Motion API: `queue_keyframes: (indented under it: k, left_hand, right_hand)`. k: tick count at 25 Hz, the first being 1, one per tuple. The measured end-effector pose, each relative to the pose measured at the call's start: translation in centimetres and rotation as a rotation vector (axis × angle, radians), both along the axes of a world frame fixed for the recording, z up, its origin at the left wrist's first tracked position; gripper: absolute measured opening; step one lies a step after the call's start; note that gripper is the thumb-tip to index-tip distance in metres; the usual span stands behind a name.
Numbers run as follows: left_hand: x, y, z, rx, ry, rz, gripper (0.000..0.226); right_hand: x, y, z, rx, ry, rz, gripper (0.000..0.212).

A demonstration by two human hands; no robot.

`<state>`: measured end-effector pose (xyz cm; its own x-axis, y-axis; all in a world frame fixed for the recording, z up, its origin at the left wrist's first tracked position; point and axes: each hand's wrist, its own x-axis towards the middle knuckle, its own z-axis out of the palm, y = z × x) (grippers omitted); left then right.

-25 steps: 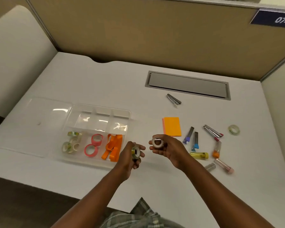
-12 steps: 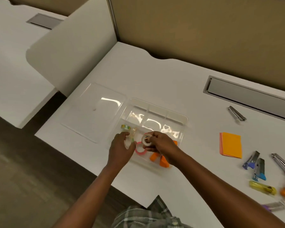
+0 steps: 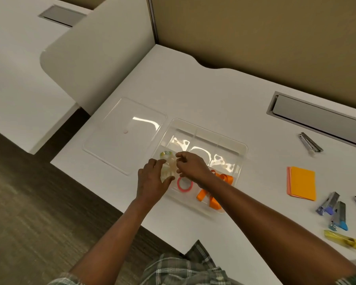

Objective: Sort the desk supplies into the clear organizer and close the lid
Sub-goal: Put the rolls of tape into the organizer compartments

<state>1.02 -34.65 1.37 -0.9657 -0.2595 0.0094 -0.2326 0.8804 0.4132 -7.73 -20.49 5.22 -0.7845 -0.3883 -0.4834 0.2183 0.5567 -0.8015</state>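
From the head view, the clear organizer [image 3: 233, 150] is sitting on the white worktop [image 3: 193, 89], showing two rows of three compartments, with its lid [image 3: 119, 132] lying flat and touching it at 9 o'clock. Both hands are hovering over the near-left compartment. The left hand [image 3: 150, 184] is reaching in with its fingers spread and nearly straight, gripping nothing. The right hand [image 3: 192, 167] is curling its fingers beside the pale tape rolls [image 3: 170, 164], which are too blurred to count, and whether it is pinching one cannot be told. One green-patterned tape roll [image 3: 165, 154] is lying at 12 o'clock of the left hand. One pink tape roll [image 3: 184, 184] is sitting in the near middle compartment, and orange pieces [image 3: 213, 199] are filling the near-right one. At 3 o'clock of the organizer, well apart, one orange sticky pad [image 3: 302, 183] is lying. Near it at 5 o'clock are three small tools: purple [image 3: 327, 206], blue [image 3: 339, 217] and yellow [image 3: 341, 240]. One metal strip [image 3: 310, 141] is lying at 12 o'clock of the pad.
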Motion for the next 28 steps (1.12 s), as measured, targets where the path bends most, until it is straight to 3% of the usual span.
queue_keyframes:
  k: [11, 17, 28]
  left_hand:
    - [-0.2, 4.1, 1.1, 0.015, 0.078, -0.034, 0.044]
    - [-1.6, 12.6, 3.1, 0.099, 0.138, -0.224, 0.038]
    - [-1.4, 32.3, -0.1, 0.055, -0.027, -0.685, 0.045]
  right_hand:
    - [1.8, 7.6, 0.7, 0.011, 0.075, -0.058, 0.027]
    - [3.6, 16.0, 1.0, 0.018, 0.077, -0.171, 0.024]
    - [7.9, 36.0, -0.7, 0.191, 0.13, -0.444, 0.025]
